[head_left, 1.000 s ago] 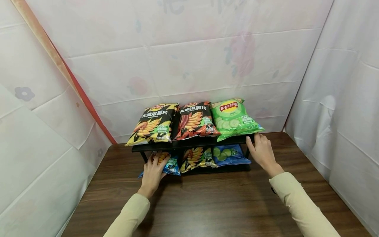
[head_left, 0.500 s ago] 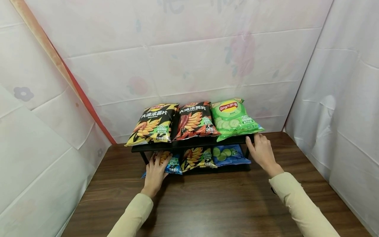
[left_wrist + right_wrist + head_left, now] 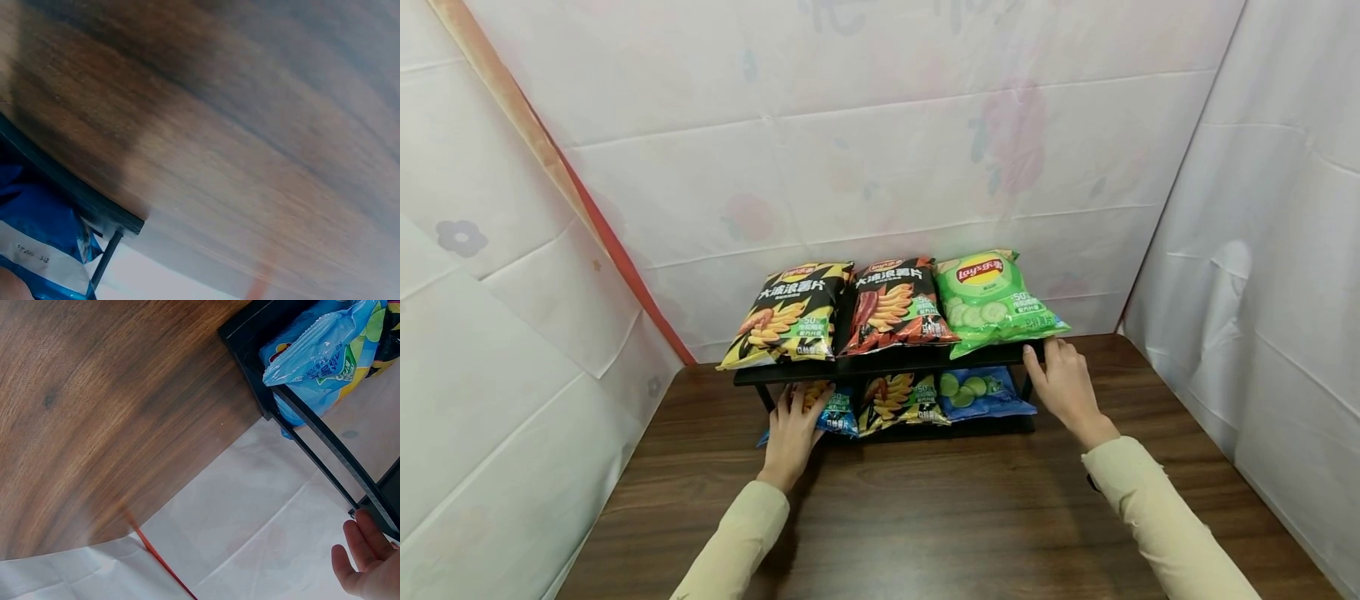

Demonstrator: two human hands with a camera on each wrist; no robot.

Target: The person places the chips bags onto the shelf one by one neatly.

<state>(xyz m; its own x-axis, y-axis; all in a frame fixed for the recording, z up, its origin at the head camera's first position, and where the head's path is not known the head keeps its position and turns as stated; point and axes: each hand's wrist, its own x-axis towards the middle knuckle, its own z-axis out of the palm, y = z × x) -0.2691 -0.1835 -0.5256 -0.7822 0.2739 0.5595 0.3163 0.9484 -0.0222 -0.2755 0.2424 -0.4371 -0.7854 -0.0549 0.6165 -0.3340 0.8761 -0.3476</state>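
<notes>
My left hand (image 3: 790,437) grips the blue chip bag (image 3: 842,417) at the left of the lower shelf. Its fingers lie over the bag's front and cover part of the print. In the left wrist view the blue bag (image 3: 37,219) shows a white strip, with a bit of finger (image 3: 12,286) at the corner. At the other end, my right hand (image 3: 1066,387) holds the right front corner of the black two-tier rack (image 3: 895,360). The right wrist view shows its fingers (image 3: 359,544) against the rack's corner; the thumb is hidden there.
Yellow-black (image 3: 790,312), red-black (image 3: 898,304) and green (image 3: 992,300) chip bags lie on the upper tier. Below are a gold-black bag (image 3: 898,400) and a lime-printed blue bag (image 3: 981,392). White printed cloth (image 3: 880,167) stands behind the wooden table (image 3: 925,517).
My left hand and the blue chip bag shift slightly right, then a little back toward the shelf. The right hand keeps its place on the rack.
</notes>
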